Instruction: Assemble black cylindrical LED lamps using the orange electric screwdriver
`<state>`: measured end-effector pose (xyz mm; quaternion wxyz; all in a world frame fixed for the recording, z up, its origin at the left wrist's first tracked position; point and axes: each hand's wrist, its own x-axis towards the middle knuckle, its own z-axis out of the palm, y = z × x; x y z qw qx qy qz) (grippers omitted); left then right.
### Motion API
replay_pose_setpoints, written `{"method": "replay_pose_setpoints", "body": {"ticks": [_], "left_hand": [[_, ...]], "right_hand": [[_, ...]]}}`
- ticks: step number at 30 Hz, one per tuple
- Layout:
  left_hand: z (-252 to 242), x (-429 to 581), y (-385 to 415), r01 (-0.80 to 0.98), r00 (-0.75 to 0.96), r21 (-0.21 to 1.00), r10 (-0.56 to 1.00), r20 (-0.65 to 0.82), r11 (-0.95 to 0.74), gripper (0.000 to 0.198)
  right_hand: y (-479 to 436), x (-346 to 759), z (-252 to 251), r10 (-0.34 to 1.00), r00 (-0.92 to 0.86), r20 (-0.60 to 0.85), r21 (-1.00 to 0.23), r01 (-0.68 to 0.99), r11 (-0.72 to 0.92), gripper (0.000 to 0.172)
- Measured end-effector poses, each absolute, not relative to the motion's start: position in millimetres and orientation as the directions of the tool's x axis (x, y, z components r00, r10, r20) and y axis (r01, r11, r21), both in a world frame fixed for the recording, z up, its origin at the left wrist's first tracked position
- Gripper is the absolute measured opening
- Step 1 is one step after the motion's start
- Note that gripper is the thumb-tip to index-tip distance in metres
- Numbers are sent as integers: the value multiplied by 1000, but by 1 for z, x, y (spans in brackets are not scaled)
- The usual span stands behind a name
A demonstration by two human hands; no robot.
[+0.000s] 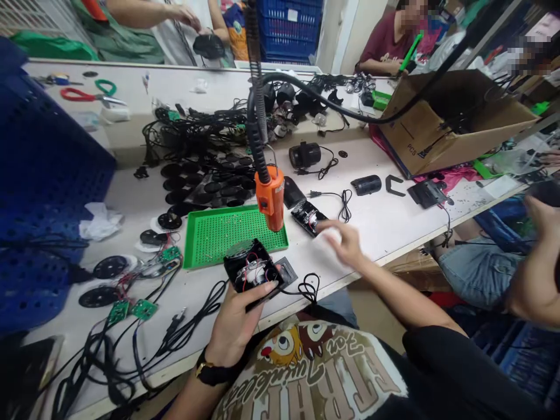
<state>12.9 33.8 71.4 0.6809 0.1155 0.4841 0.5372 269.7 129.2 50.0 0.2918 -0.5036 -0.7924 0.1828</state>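
Note:
My left hand (238, 318) grips an open black plastic housing (251, 271), with the thumb over its near edge. Red and blue wires and a pale round part show inside it. A coiled black cord (310, 287) lies beside the housing at the table edge. My right hand (345, 242), partly blurred, reaches over the table with its fingers apart. Its fingertips are at the edge of a second open black housing (308, 217), which also has wires inside; whether they touch it I cannot tell. An orange electric screwdriver (270, 198) hangs tip down between the two housings.
A green perforated tray (234, 233) with small screws sits behind my left hand. Circuit boards (144, 309) and cables lie at left, beside a blue crate (44, 192). A cardboard box (459, 128) stands at back right. Co-workers sit opposite and at right.

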Motion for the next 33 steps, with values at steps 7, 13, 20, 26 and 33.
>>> {"method": "replay_pose_setpoints", "body": {"ticks": [7, 13, 20, 26, 33], "left_hand": [[76, 7, 27, -602, -111, 715, 849, -517, 357, 66], [74, 9, 24, -604, -163, 738, 860, -483, 300, 73], [61, 17, 27, -681, -176, 712, 908, -382, 168, 89], [52, 27, 32, -836, -151, 548, 944, -295, 37, 91], [52, 33, 28, -846, -282, 516, 934, -221, -133, 67]], "right_hand": [[284, 420, 55, 997, -47, 68, -377, 924, 69, 70], [297, 456, 47, 994, 33, -108, -327, 943, -66, 71], [201, 410, 29, 977, 203, 68, -443, 883, -153, 72], [68, 266, 79, 956, -108, 272, -764, 580, 283, 71], [60, 164, 100, 851, -378, 365, -601, 603, 525, 79]]}}
